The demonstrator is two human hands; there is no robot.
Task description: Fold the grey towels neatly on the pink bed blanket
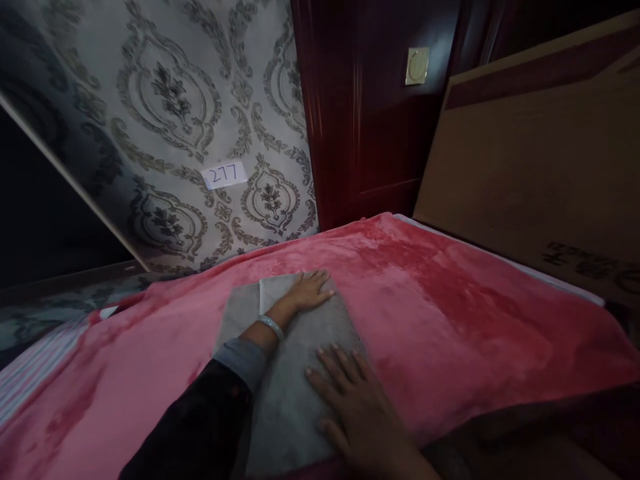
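Note:
A folded grey cloth lies on a pink plush blanket, its long side running away from me. My left hand rests flat on the far end of the cloth, fingers stretched toward the right corner. A bracelet circles that wrist. Closer to me, my right hand is spread palm down over the right edge of the cloth, with its fingers apart. Neither hand grips anything. The near end of the cloth is partly hidden by my left sleeve and right hand.
Behind the blanket stands a patterned wallpaper wall with a paper label reading 277. A dark red wooden panel with a gold plate adjoins it. A large cardboard box leans at right. Striped fabric shows at lower left.

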